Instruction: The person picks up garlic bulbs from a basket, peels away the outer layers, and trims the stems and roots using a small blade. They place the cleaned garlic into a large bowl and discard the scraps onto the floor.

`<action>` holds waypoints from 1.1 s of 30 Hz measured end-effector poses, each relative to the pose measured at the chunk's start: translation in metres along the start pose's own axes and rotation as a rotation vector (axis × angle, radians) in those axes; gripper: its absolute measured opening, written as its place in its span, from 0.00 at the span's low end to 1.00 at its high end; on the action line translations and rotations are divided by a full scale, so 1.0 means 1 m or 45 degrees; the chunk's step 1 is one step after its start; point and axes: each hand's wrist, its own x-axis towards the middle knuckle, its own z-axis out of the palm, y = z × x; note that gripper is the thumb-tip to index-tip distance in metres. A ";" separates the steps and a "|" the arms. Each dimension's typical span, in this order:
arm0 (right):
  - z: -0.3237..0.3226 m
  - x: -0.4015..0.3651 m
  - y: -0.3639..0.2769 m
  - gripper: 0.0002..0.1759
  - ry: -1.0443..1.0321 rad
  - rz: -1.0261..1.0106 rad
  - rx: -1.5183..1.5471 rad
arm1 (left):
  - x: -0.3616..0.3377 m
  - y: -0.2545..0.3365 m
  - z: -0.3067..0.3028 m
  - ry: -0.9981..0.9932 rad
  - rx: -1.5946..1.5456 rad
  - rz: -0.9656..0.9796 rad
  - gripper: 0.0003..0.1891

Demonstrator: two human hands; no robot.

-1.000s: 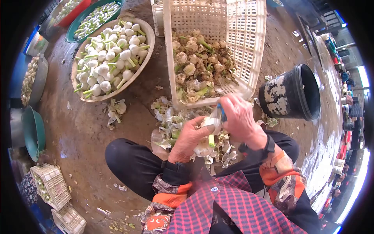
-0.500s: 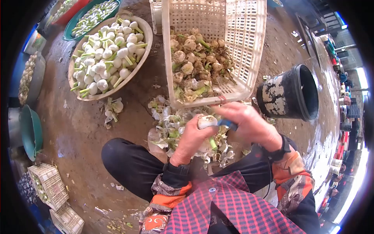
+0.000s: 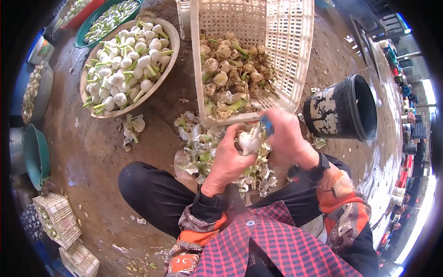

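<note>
My left hand [image 3: 229, 159] is closed around a white garlic bulb [image 3: 249, 142], whose short stem points up and to the right. Just right of the bulb, my right hand [image 3: 287, 136] is closed on a small blue tool [image 3: 266, 123]; its shape is blurred and partly hidden by my fingers. Below both hands lies a pile of peeled skins and green stem pieces [image 3: 198, 152]. Beyond them a white plastic crate [image 3: 254, 119] lies with its open side toward me, holding unpeeled, brownish garlic [image 3: 237, 69].
A round basin [image 3: 171, 37] of clean white garlic stands at the upper left. A black bucket [image 3: 330, 111] lies tilted at the right. A green basin [image 3: 37, 157] and stacked crates [image 3: 57, 219] are at the far left. Several people sit at the far right.
The bulb has turned in my left hand, so its stem now points up instead of down. My right hand has shifted slightly and tilted upward with the blue tool.
</note>
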 end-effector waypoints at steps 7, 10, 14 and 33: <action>0.003 0.001 0.018 0.13 -0.574 -0.044 -0.089 | 0.000 0.004 0.001 0.200 0.087 0.293 0.53; -0.030 0.003 -0.012 0.22 -0.317 0.086 0.672 | 0.004 -0.005 0.000 0.203 0.293 0.292 0.54; -0.022 0.003 -0.007 0.16 -0.136 -0.363 0.264 | 0.009 -0.009 0.009 0.184 0.383 0.375 0.55; 0.014 0.141 0.072 0.20 -0.241 0.346 0.573 | 0.112 0.003 -0.127 0.433 -1.703 0.189 0.24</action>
